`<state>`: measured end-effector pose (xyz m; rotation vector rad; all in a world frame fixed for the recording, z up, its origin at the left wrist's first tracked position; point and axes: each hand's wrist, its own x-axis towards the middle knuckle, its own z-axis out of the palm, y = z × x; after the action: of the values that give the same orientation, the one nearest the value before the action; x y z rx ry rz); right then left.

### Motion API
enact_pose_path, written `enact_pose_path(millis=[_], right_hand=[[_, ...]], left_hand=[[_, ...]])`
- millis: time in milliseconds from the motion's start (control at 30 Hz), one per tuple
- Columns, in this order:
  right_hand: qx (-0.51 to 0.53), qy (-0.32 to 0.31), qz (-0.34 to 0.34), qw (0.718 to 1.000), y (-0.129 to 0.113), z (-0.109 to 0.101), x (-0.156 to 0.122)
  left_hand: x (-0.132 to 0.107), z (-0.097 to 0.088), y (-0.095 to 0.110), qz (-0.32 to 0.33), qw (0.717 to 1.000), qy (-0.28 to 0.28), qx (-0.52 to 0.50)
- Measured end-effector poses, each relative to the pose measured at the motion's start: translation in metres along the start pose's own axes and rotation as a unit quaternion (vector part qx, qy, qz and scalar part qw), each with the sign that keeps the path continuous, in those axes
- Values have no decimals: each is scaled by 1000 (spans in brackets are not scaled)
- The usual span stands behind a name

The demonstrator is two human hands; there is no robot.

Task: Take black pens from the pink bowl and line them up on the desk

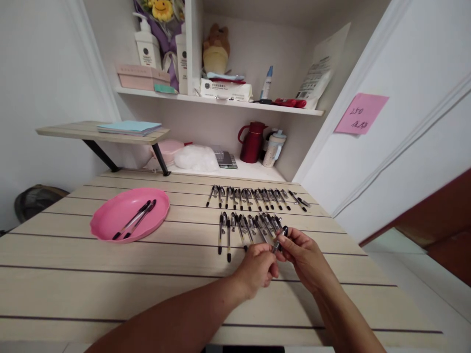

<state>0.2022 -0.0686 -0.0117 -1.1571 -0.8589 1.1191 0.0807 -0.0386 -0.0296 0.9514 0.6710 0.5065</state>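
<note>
Near the front of the pen rows, my right hand (303, 257) pinches a black-capped pen (282, 236) between thumb and fingers. Closed at the lower end of that same pen is my left hand (257, 269); its fingers partly hide the barrel. Just beyond my hands lies a row of pens (235, 223) with black caps and small silver-grey pieces beside them, partly covered by the hands. Farther back runs a second row of similar pens (252, 197). On the left, two pens (135, 219) rest in a pink scalloped tray (106, 220).
A small raised shelf (69, 128) on black legs holds blue paper (130, 127) at the table's back left. Behind the table stand a red thermos jug (252, 142) and a pale bottle (273, 149). A pink note (361, 113) is stuck on the right wall.
</note>
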Motion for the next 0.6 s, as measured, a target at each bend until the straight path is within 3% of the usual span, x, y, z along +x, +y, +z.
enact_pose_path(millis=[267, 400, 533, 600], right_hand=[[-2, 55, 8, 998, 8, 3, -4], [-8, 53, 12, 998, 3, -12, -7], [-51, 185, -50, 980, 4, -45, -1], [-100, 247, -44, 963, 11, -63, 4]], left_hand=[[0, 0, -2, 4, 1000, 10, 22], [1, -4, 0, 13, 999, -30, 31], [-1, -6, 6, 81, 995, -35, 43], [-4, -6, 14, 120, 991, -16, 59]])
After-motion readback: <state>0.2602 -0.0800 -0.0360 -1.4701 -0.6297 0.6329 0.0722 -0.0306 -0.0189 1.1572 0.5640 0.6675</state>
